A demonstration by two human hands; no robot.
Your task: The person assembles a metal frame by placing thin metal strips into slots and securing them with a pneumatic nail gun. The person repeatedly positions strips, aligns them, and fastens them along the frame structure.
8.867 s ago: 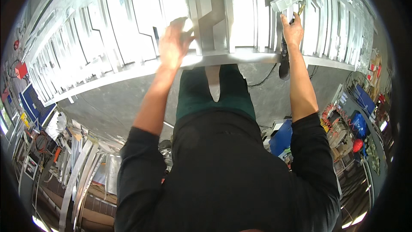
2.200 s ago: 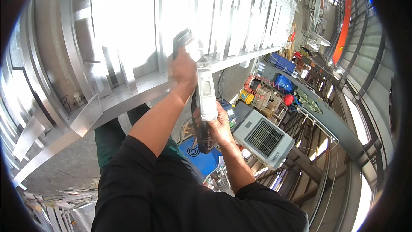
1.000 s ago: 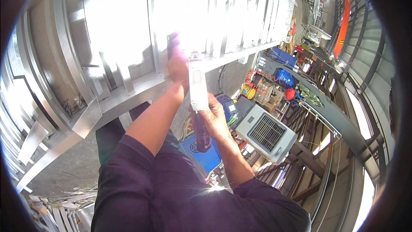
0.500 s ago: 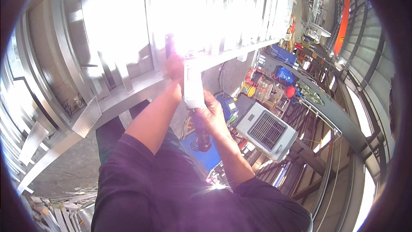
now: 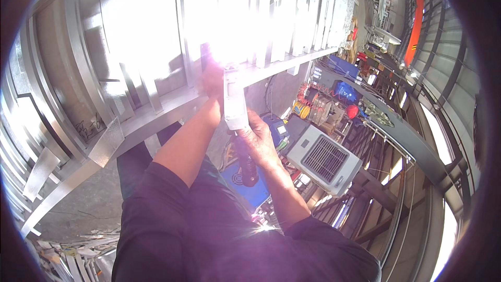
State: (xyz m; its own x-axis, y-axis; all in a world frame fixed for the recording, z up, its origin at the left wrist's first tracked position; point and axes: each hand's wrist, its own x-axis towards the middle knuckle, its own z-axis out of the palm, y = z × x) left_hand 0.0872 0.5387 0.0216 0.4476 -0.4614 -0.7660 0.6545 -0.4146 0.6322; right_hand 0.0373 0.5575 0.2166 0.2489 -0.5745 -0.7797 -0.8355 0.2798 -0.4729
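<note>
My right hand [image 5: 258,141] is closed on a hand-held welding gun [image 5: 236,104] with a white, boxy body. A dark, thick grip or hose end [image 5: 248,167] hangs below that body, beside the wrist. My left hand [image 5: 211,81] is raised along the left side of the gun, against the edge of a silvery metal frame [image 5: 172,99]. Glare washes out its fingers, and what they hold or touch cannot be made out. Intense white light with a purple fringe covers the gun's front end and the nearby metal.
The frame's slats run across the left and top. A grey vented box [image 5: 326,159] stands at the right, near a blue machine with a small screen [image 5: 276,128]. A blue panel [image 5: 245,185] lies below the gun. Red coiled hose [image 5: 308,94] and metal offcuts [image 5: 78,258] also show.
</note>
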